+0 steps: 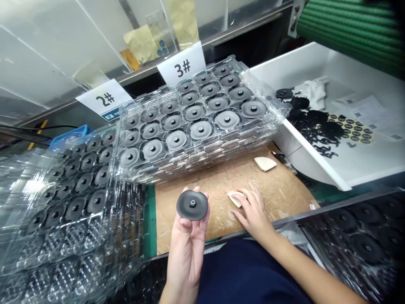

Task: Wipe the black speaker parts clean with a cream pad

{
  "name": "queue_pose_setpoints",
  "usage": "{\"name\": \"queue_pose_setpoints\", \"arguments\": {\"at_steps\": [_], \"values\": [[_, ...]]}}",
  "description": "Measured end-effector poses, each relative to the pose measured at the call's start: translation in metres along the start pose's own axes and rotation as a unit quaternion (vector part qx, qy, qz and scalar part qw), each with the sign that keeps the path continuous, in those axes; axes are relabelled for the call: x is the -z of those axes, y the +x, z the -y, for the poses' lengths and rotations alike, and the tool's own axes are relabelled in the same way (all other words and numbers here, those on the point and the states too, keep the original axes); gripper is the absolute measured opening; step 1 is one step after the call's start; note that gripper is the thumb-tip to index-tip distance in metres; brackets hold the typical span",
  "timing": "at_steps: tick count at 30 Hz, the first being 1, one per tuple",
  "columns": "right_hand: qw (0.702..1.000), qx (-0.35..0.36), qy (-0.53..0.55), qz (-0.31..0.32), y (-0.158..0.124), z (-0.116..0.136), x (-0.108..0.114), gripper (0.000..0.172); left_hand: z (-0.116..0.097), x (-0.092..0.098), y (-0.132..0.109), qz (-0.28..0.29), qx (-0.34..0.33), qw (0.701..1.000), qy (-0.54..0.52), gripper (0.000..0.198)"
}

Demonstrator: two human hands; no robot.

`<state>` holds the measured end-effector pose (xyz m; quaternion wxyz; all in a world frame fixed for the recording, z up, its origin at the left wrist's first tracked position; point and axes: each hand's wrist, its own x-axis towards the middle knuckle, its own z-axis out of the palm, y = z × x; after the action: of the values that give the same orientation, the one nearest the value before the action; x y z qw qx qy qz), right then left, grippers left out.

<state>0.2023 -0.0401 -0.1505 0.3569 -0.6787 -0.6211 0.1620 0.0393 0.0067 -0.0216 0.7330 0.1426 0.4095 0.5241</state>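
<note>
My left hand (189,247) is raised above the work surface with a black round disc (199,207) in its fingers. The disc is slightly dished and has a small hex-shaped boss at its centre. Over the brown board, my right hand (255,213) has its thumb and fingers around a small cream folded cloth pad (233,196), partly covered by the fingers. A second cream folded pad (265,164) lies farther back on the board (218,175). Behind both hands stands a stack of clear plastic trays (193,154) whose top tray carries several similar discs (201,130).
More clear trays with discs (75,208) are stacked at the left. At the right, a white bin (341,76) contains black scraps and a sticker sheet. Pens (284,160) lie beside it. A green ribbed roller (351,29) hangs above. Signs "2#" (103,98) and "3#" (183,65) stand behind.
</note>
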Motion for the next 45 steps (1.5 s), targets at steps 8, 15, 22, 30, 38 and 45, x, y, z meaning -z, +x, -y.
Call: {"name": "queue_pose_setpoints", "arguments": {"at_steps": [8,15,22,30,38,45], "values": [[0.996,0.033,0.088,0.003,0.031,0.042,0.039,0.025,0.005,-0.003,-0.004,0.016,-0.044,0.999,0.024,0.050],[0.973,0.152,0.175,0.013,0.045,0.115,0.073,0.026,0.006,-0.001,-0.009,0.049,-0.044,0.998,0.021,0.046],[0.972,0.174,0.156,0.034,0.042,0.118,0.070,0.026,0.006,0.007,-0.015,0.042,-0.006,0.999,-0.015,0.044],[0.964,0.205,0.157,0.056,0.046,0.124,0.071,0.026,0.001,0.010,-0.019,0.036,-0.024,0.999,-0.013,0.047],[0.963,0.223,0.145,0.041,0.045,0.127,0.073,0.025,-0.003,0.009,-0.022,0.044,-0.030,0.998,-0.030,0.049],[0.959,0.238,0.148,0.032,0.043,0.131,0.074,0.024,-0.004,0.011,-0.024,0.033,-0.024,0.998,-0.040,0.052]]}}
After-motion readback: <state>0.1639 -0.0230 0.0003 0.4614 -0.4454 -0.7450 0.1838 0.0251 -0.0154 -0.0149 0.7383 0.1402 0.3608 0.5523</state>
